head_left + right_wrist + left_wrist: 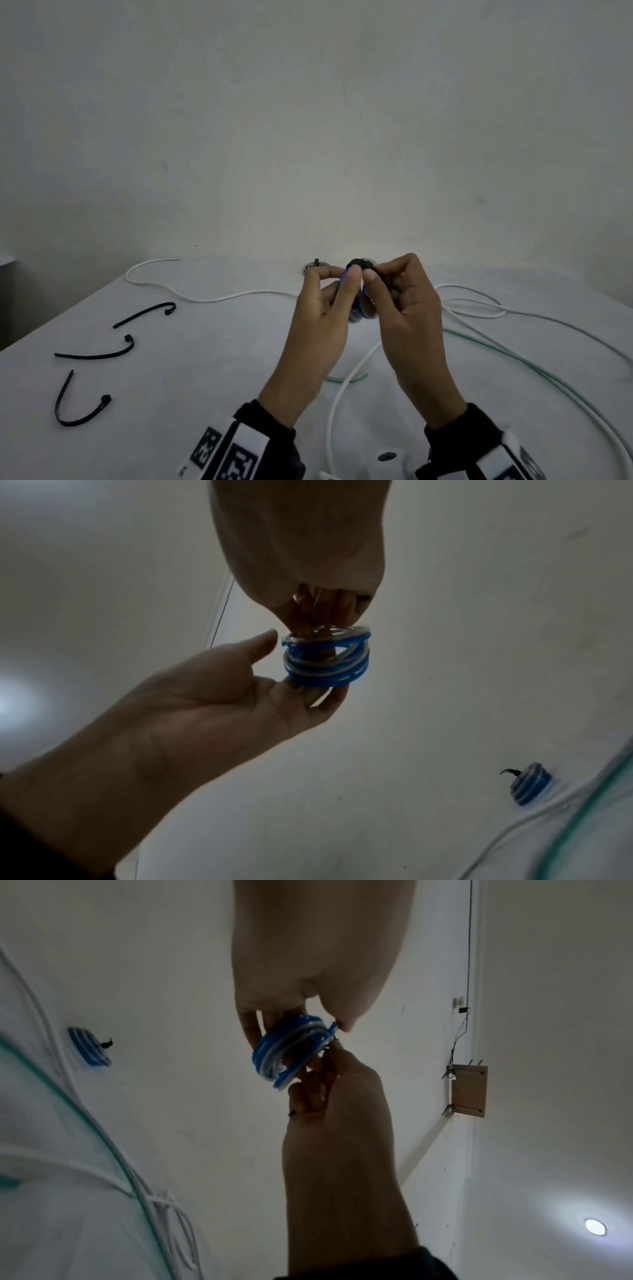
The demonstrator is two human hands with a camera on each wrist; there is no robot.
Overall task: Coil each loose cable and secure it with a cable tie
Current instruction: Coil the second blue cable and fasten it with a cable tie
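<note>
Both hands hold a small blue-and-white cable coil up above the table. My left hand grips the coil with its thumb on top and its fingers underneath. A black cable tie loops over the top of the coil, and my right hand pinches it there. In the left wrist view the coil sits between the two hands, and a black tip of the tie pokes out below the curled right fingers. How far the tie is closed is hidden.
A second blue coil with a black tie lies at the table's far edge by the wall. Three loose black cable ties lie at the left. Long white cables and a green cable sprawl over the right side.
</note>
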